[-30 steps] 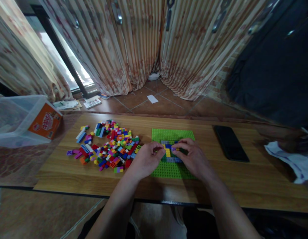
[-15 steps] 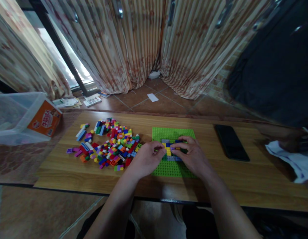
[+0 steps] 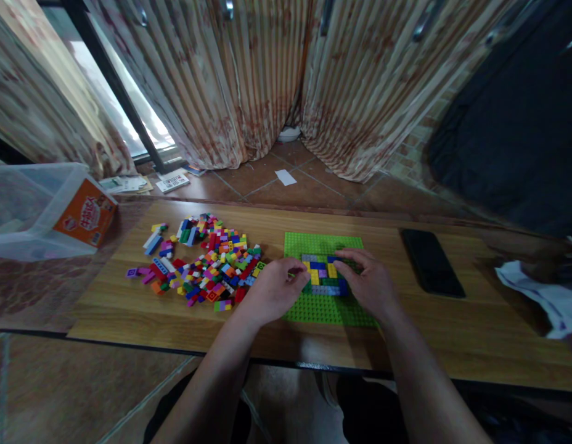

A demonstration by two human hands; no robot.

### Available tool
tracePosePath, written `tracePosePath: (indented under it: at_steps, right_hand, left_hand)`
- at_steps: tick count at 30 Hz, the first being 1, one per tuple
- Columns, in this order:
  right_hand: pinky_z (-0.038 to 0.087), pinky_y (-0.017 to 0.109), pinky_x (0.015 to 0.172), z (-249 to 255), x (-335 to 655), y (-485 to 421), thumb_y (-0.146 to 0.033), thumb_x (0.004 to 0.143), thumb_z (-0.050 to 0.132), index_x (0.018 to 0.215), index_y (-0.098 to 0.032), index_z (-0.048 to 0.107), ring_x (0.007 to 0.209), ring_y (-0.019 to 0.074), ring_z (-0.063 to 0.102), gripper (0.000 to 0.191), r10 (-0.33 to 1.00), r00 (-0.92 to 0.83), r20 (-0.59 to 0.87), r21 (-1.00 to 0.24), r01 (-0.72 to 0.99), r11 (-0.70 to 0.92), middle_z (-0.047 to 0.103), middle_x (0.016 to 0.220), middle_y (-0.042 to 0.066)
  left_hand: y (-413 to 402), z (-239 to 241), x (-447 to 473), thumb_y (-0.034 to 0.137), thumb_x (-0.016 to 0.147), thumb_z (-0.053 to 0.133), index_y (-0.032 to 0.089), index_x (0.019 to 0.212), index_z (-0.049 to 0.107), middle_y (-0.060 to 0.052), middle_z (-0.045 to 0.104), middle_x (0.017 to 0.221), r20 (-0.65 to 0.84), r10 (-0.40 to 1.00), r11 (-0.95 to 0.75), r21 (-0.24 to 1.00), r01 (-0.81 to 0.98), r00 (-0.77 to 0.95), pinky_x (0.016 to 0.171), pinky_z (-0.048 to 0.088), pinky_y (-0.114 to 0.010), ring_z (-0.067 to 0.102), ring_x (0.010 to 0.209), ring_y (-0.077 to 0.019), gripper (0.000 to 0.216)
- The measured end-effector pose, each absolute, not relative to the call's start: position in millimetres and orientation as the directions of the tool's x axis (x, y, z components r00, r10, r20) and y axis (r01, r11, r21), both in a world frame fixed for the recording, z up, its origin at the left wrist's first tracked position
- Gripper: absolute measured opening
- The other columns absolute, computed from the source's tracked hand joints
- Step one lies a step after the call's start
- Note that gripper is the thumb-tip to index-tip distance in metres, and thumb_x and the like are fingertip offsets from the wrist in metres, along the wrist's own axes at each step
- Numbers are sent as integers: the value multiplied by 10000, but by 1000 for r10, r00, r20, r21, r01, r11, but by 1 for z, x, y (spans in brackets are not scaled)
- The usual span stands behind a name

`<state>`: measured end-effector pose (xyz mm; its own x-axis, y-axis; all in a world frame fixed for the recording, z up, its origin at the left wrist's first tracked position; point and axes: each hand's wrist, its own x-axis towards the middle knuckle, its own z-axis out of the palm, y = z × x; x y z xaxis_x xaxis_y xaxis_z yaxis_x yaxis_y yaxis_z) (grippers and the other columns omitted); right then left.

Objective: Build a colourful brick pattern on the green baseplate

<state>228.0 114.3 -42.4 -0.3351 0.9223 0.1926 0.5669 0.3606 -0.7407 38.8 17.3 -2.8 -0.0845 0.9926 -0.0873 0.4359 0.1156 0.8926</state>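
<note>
On the green studded baseplate [image 3: 330, 313] sits a low, flat block of toy bricks [image 3: 322, 274] in grey, yellow, blue, purple and dark green. My left hand [image 3: 277, 288] is at the left edge of this block, fingers curled, thumb and forefinger tips close together. Whatever may be between those tips cannot be made out. My right hand [image 3: 367, 280] lies over the right side of the plate, fingers apart, the thumb and forefinger tips beside the blue bricks at the block's right edge. Part of the plate is hidden under both hands.
A pile of loose coloured bricks [image 3: 216, 271] spreads over the left of the wooden table [image 3: 267, 342]. A black phone [image 3: 431, 262] and a crumpled white cloth or paper [image 3: 538, 296] lie to the right. A clear plastic bin [image 3: 40, 216] stands beyond the left end.
My right hand has drawn slightly right, off the middle of the block, so the purple brick and the right-hand bricks now show. My left hand has barely moved.
</note>
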Motion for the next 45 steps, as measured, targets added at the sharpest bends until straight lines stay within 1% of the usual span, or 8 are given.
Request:
tracePosePath:
  at_steps: [5, 10, 22, 31, 35, 38, 42, 45]
  right_hand:
    - [428, 492, 984, -42, 220, 108, -428, 787, 633, 1026, -187, 713, 1101, 290, 572, 350, 928, -318, 195, -666, 651, 363, 639, 1146, 130]
    - [401, 515, 1003, -44, 214, 104, -433, 751, 663, 1069, -200, 691, 1154, 309, 533, 395, 930, -313, 194, -609, 705, 365, 609, 1199, 133]
    - [400, 531, 972, -49, 210, 105, -448, 751, 643, 1023, -224, 700, 1139, 320, 527, 357, 938, -283, 199, -610, 714, 344, 611, 1170, 126]
    - [397, 537, 976, -45, 207, 100, -397, 756, 648, 1106, -241, 673, 1143, 313, 527, 383, 937, -295, 185, -602, 720, 346, 610, 1187, 115]
    - [381, 553, 1002, -47, 210, 103, -439, 731, 674, 1094, -218, 679, 1170, 321, 524, 426, 937, -279, 211, -637, 688, 348, 621, 1202, 130]
    - [400, 523, 1001, -45, 216, 108, -492, 751, 655, 1074, -196, 689, 1134, 303, 566, 440, 948, -242, 209, -733, 603, 315, 651, 1179, 133]
    - [491, 449, 867, -38, 224, 114, -507, 799, 604, 1051, -164, 695, 930, 253, 657, 435, 993, -33, 113, -917, 382, 117, 717, 1025, 124]
    - [512, 401, 801, -33, 224, 115, -485, 789, 632, 991, -162, 706, 853, 225, 670, 389, 992, 70, 107, -964, 252, 86, 732, 953, 103]
  left_hand:
    - [17, -5, 39, 306, 870, 514, 150, 888, 691, -36, 673, 782, -86, 993, 113, 889, 443, -79, 604, 406, -245, 566, 676, -149, 236]
    - [17, -4, 39, 298, 871, 518, 149, 865, 695, -39, 681, 779, -74, 994, 105, 882, 460, -85, 590, 405, -240, 571, 668, -146, 232]
    - [17, -4, 41, 300, 869, 524, 151, 874, 699, -39, 691, 770, -76, 992, 117, 856, 503, -101, 588, 407, -244, 588, 646, -145, 230]
    - [17, -4, 42, 277, 860, 517, 140, 885, 703, -50, 704, 805, -62, 992, 114, 842, 528, -114, 620, 414, -250, 596, 677, -151, 233]
    - [18, -4, 38, 264, 846, 517, 138, 825, 700, -37, 682, 760, -14, 991, 76, 883, 464, -135, 601, 410, -228, 578, 671, -142, 223]
    - [19, -5, 30, 284, 841, 530, 140, 813, 689, -21, 665, 737, 16, 984, 55, 920, 388, -176, 609, 424, -221, 581, 683, -140, 217]
    - [20, -8, 18, 313, 849, 537, 136, 827, 680, -7, 643, 703, 33, 964, 54, 948, 314, -265, 616, 441, -225, 582, 668, -135, 228]
    - [20, -9, 11, 322, 856, 535, 141, 827, 678, -2, 638, 705, 43, 944, 48, 963, 264, -327, 621, 450, -225, 581, 661, -127, 233]
